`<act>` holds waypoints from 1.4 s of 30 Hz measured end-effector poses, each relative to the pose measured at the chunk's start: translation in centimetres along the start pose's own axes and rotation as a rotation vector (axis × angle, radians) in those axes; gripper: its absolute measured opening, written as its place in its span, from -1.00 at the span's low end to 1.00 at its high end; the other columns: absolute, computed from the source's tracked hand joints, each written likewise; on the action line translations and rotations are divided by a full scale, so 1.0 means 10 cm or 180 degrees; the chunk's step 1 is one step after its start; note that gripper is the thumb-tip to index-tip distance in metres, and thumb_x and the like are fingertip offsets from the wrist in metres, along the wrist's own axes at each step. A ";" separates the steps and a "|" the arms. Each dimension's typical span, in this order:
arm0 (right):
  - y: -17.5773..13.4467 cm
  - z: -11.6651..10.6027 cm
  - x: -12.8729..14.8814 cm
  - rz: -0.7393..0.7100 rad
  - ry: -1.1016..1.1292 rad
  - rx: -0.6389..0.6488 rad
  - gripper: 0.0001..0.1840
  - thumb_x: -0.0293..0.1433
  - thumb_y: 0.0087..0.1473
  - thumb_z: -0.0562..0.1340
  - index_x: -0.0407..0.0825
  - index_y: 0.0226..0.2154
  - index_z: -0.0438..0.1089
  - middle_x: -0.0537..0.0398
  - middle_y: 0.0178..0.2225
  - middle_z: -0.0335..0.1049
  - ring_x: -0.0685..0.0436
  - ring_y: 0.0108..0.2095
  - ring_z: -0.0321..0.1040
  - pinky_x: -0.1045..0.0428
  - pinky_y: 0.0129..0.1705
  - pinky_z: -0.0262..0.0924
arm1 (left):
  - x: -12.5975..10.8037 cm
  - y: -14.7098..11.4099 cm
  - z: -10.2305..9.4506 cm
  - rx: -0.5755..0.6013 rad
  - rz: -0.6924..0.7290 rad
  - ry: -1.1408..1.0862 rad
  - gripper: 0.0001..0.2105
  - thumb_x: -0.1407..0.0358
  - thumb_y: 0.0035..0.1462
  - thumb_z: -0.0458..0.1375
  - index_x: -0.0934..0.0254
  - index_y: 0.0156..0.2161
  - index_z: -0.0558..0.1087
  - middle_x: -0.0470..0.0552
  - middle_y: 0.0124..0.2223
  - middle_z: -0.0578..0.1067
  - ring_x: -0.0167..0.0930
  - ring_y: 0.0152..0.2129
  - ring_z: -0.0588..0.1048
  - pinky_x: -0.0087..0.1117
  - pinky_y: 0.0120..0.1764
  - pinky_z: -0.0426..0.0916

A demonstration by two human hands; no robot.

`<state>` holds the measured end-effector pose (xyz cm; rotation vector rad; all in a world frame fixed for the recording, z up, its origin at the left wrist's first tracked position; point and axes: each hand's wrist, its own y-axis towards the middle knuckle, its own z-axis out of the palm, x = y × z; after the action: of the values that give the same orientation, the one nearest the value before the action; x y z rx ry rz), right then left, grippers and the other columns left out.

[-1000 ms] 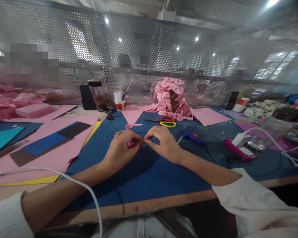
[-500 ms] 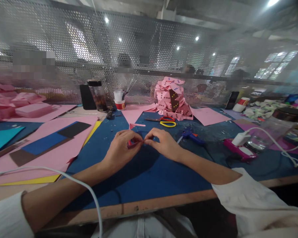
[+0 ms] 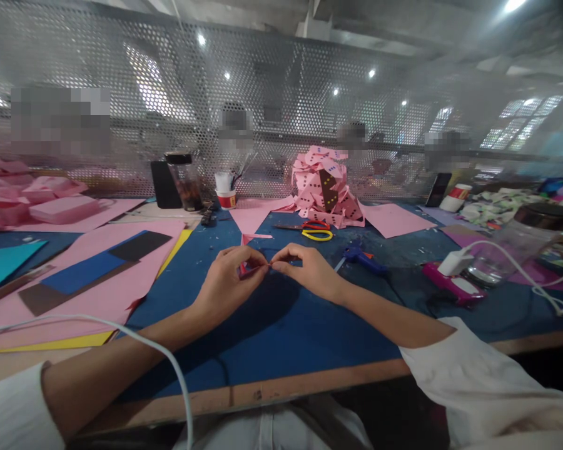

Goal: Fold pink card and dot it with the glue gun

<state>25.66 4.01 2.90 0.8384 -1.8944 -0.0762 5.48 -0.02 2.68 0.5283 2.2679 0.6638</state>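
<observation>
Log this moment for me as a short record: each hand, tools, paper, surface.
Left hand: holding a thin, folded pink paper strip
Right hand: thumb and forefinger pinched, close to the left's; any piece between them too small to tell
Tools: scissors with red and yellow handles, beyond the hands; dark blue glue gun, beyond the right wrist
Paper: heap of dotted pink pieces, behind the scissors
Surface: blue tabletop, wooden front edge

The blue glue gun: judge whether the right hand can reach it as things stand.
Probably yes: the blue glue gun lies beside the right hand, with nothing visible between them. That hand is pinching close to the left hand, so it would likely need to pause first.
</observation>
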 end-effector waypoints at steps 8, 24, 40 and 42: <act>-0.01 0.02 -0.03 -0.0138 -0.0178 -0.0162 -0.88 -0.36 0.23 0.27 -0.05 -0.29 0.51 0.11 -0.29 0.50 -0.05 -0.21 0.43 0.03 -0.08 0.24 | 0.01 -0.01 0.02 0.0024 -0.0016 -0.0111 -0.91 0.26 0.20 0.21 0.19 -0.26 0.54 -0.09 -0.30 0.61 -0.36 -0.33 0.53 -0.29 -0.05 0.29; -0.02 0.03 -0.01 -0.0163 -0.0075 0.0164 -0.87 -0.33 0.25 0.25 -0.06 -0.28 0.44 0.12 -0.29 0.46 -0.04 -0.22 0.39 0.04 -0.12 0.24 | -0.06 0.00 -0.02 0.0143 0.0107 -0.0008 -0.92 0.31 0.16 0.17 0.19 -0.35 0.50 -0.11 -0.37 0.57 -0.38 -0.39 0.47 -0.27 -0.04 0.31; -0.01 0.02 -0.03 -0.0226 -0.0105 0.0096 -0.94 -0.40 0.23 0.26 -0.05 -0.26 0.43 0.11 -0.26 0.44 -0.05 -0.20 0.39 0.02 -0.08 0.25 | -0.06 0.01 -0.01 0.0102 0.0038 -0.0065 -0.89 0.27 0.21 0.14 0.19 -0.32 0.49 -0.08 -0.34 0.57 -0.36 -0.36 0.48 -0.23 0.00 0.29; 0.00 0.03 -0.05 -0.0172 -0.0032 0.0101 -0.93 -0.40 0.23 0.25 -0.05 -0.24 0.44 0.11 -0.25 0.44 -0.05 -0.19 0.40 0.01 -0.07 0.26 | -0.05 0.02 -0.01 0.0097 0.0054 -0.0065 -0.87 0.25 0.24 0.13 0.19 -0.30 0.50 -0.08 -0.32 0.58 -0.35 -0.33 0.50 -0.21 0.03 0.26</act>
<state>25.57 4.17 2.41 0.9123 -1.8868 -0.0840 5.77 -0.16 3.05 0.5671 2.2598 0.6306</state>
